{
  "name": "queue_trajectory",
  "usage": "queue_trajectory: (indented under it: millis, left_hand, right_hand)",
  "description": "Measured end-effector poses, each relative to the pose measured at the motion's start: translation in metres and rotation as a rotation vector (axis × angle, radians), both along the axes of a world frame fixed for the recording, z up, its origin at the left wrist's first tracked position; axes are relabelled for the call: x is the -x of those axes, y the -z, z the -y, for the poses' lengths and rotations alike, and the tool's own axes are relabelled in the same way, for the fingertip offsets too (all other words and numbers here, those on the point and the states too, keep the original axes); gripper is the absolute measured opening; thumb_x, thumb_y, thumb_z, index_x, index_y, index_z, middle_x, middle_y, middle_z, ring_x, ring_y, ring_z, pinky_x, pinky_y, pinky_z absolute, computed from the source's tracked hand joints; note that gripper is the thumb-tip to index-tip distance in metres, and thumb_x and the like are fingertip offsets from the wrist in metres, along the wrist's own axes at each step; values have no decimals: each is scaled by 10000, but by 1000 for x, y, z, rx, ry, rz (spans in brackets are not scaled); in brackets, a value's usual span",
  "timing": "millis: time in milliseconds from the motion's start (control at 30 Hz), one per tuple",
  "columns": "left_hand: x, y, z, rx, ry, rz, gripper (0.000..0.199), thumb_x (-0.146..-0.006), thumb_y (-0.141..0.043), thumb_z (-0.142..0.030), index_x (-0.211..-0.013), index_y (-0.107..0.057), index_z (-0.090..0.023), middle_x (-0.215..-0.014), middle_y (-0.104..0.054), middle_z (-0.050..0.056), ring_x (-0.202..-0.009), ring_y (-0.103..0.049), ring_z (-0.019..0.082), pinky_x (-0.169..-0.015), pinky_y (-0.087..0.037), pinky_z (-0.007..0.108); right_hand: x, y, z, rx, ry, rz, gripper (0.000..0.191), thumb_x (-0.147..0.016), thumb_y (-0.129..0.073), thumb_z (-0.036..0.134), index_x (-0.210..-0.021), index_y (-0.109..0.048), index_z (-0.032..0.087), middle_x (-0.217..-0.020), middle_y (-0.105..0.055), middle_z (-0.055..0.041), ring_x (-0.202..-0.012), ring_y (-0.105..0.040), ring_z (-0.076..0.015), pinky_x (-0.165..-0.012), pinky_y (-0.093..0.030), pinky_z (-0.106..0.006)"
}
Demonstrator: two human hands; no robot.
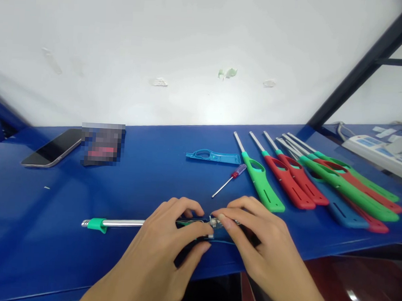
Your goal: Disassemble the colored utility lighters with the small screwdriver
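Note:
A gas lighter with its blue handle open lies near the table's front edge, its metal tube pointing left. Around the tube, close to its tip, sits a green sleeve. My left hand is closed on the handle, thumb and fingers at its inner parts, where thin wires show. Between the fingertips of my right hand is a small clear and metal part at the middle of the handle. My fingers hide much of it. Beyond them lie a loose blue handle half and a screwdriver.
Several lighters with green, red and blue handles, such as a green lighter, lie at the right, some overlapping. A phone and a blurred-out object are at the back left. A white device stands far right, past a dark frame post.

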State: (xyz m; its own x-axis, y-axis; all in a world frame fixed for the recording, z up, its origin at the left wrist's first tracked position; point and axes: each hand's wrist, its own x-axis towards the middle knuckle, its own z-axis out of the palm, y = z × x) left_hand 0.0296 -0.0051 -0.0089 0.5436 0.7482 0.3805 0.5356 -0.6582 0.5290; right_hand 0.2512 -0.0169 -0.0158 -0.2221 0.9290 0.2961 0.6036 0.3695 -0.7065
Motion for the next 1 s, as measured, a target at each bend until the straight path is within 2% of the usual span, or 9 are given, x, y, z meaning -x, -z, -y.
queue_trajectory:
  millis: [433,667,833,1000]
  left_hand:
    - [0,0,-1,19,9,-23,189,-1047,-566,-129,-1148,-645,-268,-1193,-607,48,-1058,-631,214,-928,-564,387]
    - [0,0,-1,22,-19,-18,185,-1035,-601,-139,-1163,-558,-266,-1208,-618,40,-1085,-634,212,-948,-561,376]
    - [0,1,0,35,-28,-49,251,-1051,-589,-180,-1284,-590,-273,-1245,-597,66,-1102,-645,226,-958,-581,390]
    - [0,3,0,25,-35,-46,234,-1050,-594,-186,-1266,-609,-277,-1230,-591,62,-1098,-646,225,-955,-585,392]
  right_hand:
    - [0,-1,1,38,-16,-4,286,-1122,-500,250,-1111,-779,310,-1075,-691,-15,-973,-659,-192,-870,-521,-364]
    - [1,-2,0,46,-22,-1,301,-1124,-501,246,-1164,-786,336,-1076,-692,0,-967,-659,-185,-876,-523,-371]
    - [0,-1,0,45,-21,-9,290,-1122,-512,255,-1167,-787,334,-1074,-697,-8,-971,-661,-194,-877,-525,-379]
    - [0,0,1,37,-16,-15,279,-1127,-504,263,-1122,-778,312,-1075,-704,-21,-973,-667,-203,-885,-527,-381]
